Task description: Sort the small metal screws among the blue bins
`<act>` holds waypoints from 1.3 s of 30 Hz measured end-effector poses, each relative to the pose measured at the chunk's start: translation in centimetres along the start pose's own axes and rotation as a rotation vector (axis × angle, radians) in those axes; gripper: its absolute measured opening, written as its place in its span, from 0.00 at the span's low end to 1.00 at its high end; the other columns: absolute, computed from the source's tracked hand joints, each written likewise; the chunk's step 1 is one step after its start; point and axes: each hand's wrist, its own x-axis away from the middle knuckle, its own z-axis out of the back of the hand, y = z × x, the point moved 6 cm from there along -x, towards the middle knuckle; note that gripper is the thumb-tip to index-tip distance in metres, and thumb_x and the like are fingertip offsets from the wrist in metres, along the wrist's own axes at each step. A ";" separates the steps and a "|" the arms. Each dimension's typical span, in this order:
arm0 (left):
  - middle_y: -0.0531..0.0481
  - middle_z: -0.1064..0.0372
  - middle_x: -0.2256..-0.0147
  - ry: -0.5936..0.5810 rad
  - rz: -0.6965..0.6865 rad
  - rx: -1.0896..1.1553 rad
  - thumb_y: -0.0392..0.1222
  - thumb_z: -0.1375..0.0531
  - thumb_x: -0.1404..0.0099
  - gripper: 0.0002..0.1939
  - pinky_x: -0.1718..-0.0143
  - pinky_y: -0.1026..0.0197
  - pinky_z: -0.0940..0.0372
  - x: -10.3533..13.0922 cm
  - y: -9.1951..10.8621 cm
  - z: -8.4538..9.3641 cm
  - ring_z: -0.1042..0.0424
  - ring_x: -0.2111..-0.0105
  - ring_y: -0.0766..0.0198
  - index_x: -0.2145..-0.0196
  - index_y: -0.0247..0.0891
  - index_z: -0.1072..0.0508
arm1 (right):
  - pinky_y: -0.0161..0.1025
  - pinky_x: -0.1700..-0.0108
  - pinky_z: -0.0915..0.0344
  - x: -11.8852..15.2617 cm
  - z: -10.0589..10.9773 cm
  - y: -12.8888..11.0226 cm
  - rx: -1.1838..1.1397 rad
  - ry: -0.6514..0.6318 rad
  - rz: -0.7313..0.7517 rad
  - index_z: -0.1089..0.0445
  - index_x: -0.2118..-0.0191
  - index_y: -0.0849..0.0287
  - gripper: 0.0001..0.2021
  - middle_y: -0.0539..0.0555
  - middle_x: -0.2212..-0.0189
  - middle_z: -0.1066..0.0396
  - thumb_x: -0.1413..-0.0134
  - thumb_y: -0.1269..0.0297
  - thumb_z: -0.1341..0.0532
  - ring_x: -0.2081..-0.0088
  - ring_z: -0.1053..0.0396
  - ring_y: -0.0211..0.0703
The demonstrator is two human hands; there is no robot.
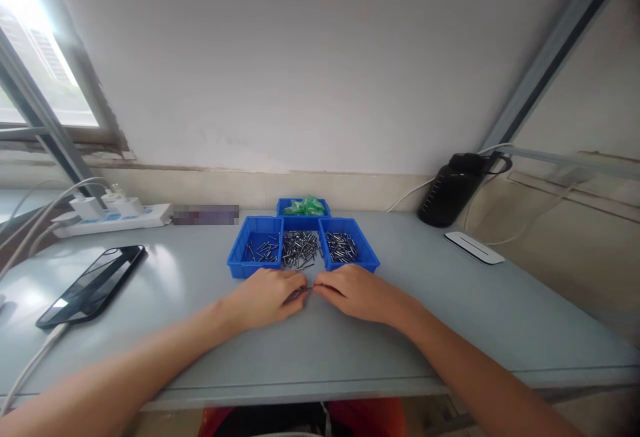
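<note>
My left hand (270, 295) and my right hand (356, 292) meet just in front of the blue bins, fingertips pinched. A thin metal pin (309, 288) spans the small gap between them, its ends hidden by the fingers. Behind the hands lies a pile of similar metal pins (300, 249) between two bins. The left blue bin (240, 266) contains a loose scatter of pins. More pins fill the right blue bin (369, 255). The pins are too small to tell their exact kind.
A third blue bin (280, 209) at the back holds green plastic packets (307, 206). To the left are a phone (93, 285) on a cable and a power strip (120, 219) with plugs. A black bottle (447, 190) and a white flat device (474, 248) stand on the right.
</note>
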 end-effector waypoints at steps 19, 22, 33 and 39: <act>0.53 0.34 0.72 0.051 -0.032 -0.047 0.41 0.56 0.32 0.12 0.74 0.65 0.43 0.0 0.1 0.9 0.32 0.72 0.66 0.66 0.38 0.35 | 0.34 0.69 0.46 0.0 -0.5 1.1 0.023 -0.013 -0.070 0.32 0.68 0.58 0.15 0.51 0.74 0.28 0.39 0.63 0.53 0.71 0.32 0.39; 0.53 0.33 0.74 0.003 0.020 -0.085 0.43 0.58 0.31 0.14 0.76 0.65 0.43 -0.1 -0.2 0.7 0.31 0.75 0.65 0.68 0.38 0.36 | 0.33 0.71 0.47 0.0 0.0 1.2 0.036 0.032 -0.076 0.32 0.68 0.58 0.15 0.51 0.76 0.29 0.38 0.62 0.54 0.73 0.33 0.38; 0.52 0.33 0.77 -0.098 0.009 -0.121 0.43 0.60 0.31 0.16 0.76 0.64 0.41 0.0 0.1 -0.5 0.31 0.78 0.64 0.66 0.37 0.36 | 0.32 0.70 0.47 0.2 0.8 0.3 -0.002 0.129 0.008 0.33 0.63 0.56 0.12 0.49 0.75 0.30 0.38 0.62 0.52 0.72 0.33 0.37; 0.53 0.34 0.77 -0.054 0.062 -0.103 0.43 0.58 0.31 0.14 0.76 0.65 0.42 -0.1 -0.2 0.2 0.31 0.77 0.64 0.66 0.38 0.36 | 0.34 0.72 0.51 0.1 0.6 1.2 0.100 0.105 -0.052 0.37 0.75 0.58 0.18 0.49 0.80 0.34 0.37 0.61 0.55 0.76 0.36 0.37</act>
